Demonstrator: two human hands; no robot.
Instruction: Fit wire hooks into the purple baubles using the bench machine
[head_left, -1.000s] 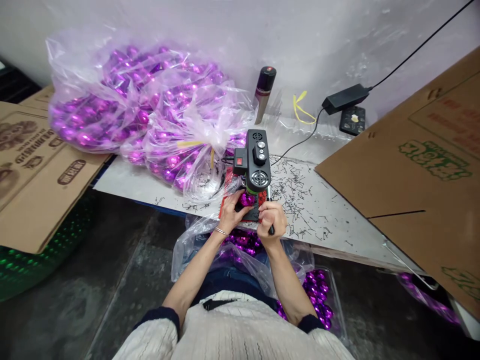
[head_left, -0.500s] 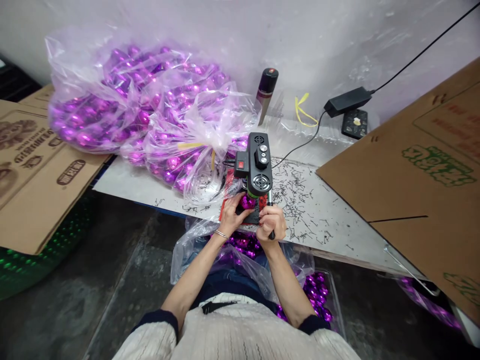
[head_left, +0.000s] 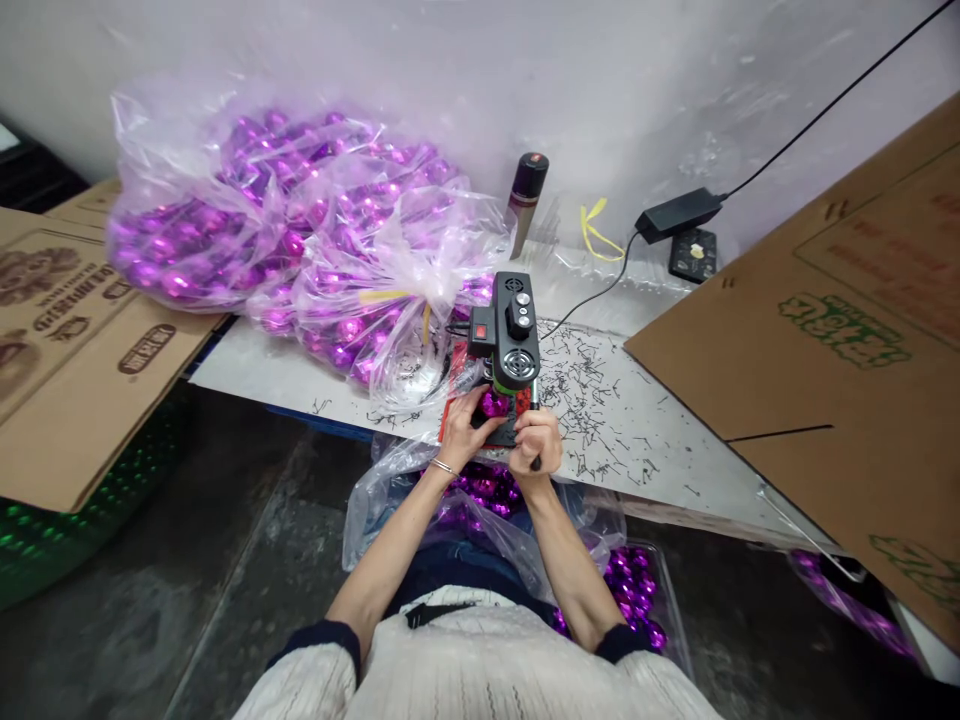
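As the head view shows your left hand [head_left: 460, 432]: thumb and fingers are curled narrowly about a shiny purple ball [head_left: 494, 403].
Purple ball: it sits under the front end of the black machine [head_left: 516, 330], above the dark pad [head_left: 501, 436]; you cannot tell whether ball and machine touch.
Right hand [head_left: 535, 443]: your fingers are closed in a fist around the lever handle [head_left: 535, 463], just beside the pad.
Table [head_left: 251, 368]: small black bits [head_left: 592, 400] lie scattered to the right of the machine.
Tied bag [head_left: 341, 335]: clear plastic full of purple balls, to the machine's left.
Spray can [head_left: 529, 185]: it stands behind the machine, near the wall.
Power adapter [head_left: 679, 215]: it lies at the back right, near a yellow tie [head_left: 596, 237].
Cardboard box [head_left: 780, 370]: it stands to your right.
Lap: more purple balls [head_left: 487, 485] show in clear plastic below the table edge.
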